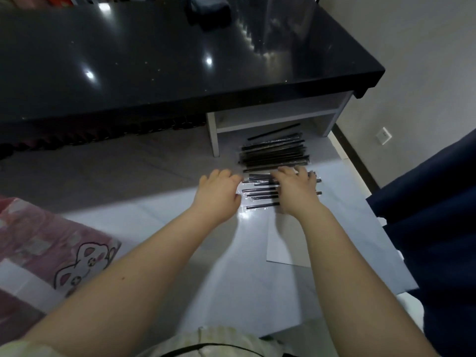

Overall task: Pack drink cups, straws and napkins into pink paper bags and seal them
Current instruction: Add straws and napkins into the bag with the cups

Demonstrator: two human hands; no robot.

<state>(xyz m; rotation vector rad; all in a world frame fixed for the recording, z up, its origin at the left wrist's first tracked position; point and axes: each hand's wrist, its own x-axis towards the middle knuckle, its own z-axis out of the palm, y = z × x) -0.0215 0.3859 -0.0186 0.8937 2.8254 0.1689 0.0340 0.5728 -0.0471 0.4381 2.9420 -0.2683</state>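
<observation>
While reaching low and forward, looked busy with the straw step: gathering a few for a bag. Had the right hand (296, 189) across the loose straws (260, 195) at centre frame, fingers spread forward and resting on the wrappers, clamped on nothing visible. Had the left hand (221, 191) at the left ends of those same straws, fingers curled down and hidden under the knuckles. Could not tell whether pinching one or merely touching. Found the bigger pile of straws (275, 150) just above the hands, stacked roughly parallel, with one stray at an angle beyond it. Saw no cups and no napkins anywhere in frame, and nothing sealed either. Judged the job far from done.

Called next for parting a small number from the rest and squaring the ends between both hands. Then called for carrying them toward the pink bag (51, 243) with a rabbit cartoon at lower left, well apart from the straws. Risked dragging extras along, given the glossy film.

Worked on a pale, shiny floor (244, 279), with a white sheet (286, 243) lying just beside the right forearm. Faced a black glossy table (154, 60) across the upper frame, with a white shelf (270, 117) beneath its right end. Noted dark blue cloth (425, 228) at right and a wall socket (383, 136) at upper right.
</observation>
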